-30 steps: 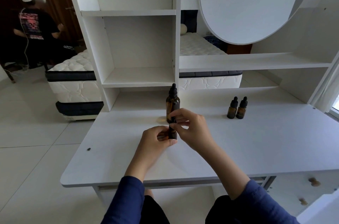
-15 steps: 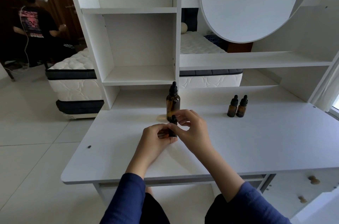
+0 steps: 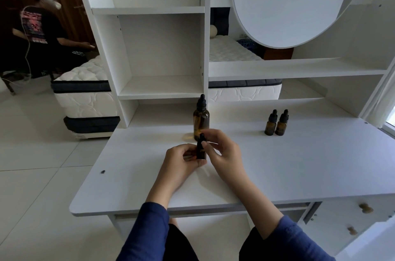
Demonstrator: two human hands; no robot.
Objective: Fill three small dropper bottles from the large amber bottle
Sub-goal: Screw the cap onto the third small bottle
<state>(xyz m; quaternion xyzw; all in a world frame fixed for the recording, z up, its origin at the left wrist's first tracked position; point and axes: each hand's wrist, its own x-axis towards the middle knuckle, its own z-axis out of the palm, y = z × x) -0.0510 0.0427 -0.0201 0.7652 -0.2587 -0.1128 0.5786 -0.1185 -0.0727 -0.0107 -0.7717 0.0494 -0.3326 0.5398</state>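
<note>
The head camera is the only view, and it looks down at a flat white desk top [image 3: 277, 166] with white shelves behind it.

The left hand [image 3: 181, 161] is curled around the bottom of a small dark amber glass dropper bottle with a black cap [image 3: 201, 150]. Its fingers are wrapped close on the bottle and hold it upright just above the desk. The right hand [image 3: 222, 151] is at the top of the same bottle. Its thumb and first fingers are pinched in on the black cap, and the other fingers are spread loose. It looks like the cap is being twisted, but I cannot tell which way.

Just behind the hands stands the large amber glass bottle with a black dropper top [image 3: 201, 120]. It is upright on the desk and its top is on. Well off to the right stand two more small amber dropper bottles with black caps [image 3: 276, 125], side by side and almost touching.

The small bottle is glass, so it is likely hard, smooth and light, and it could break if dropped. Holding the body low with one hand and turning the ridged cap with the other seems the safest way. The rubber bulb on top is soft, so grip below it.
</note>
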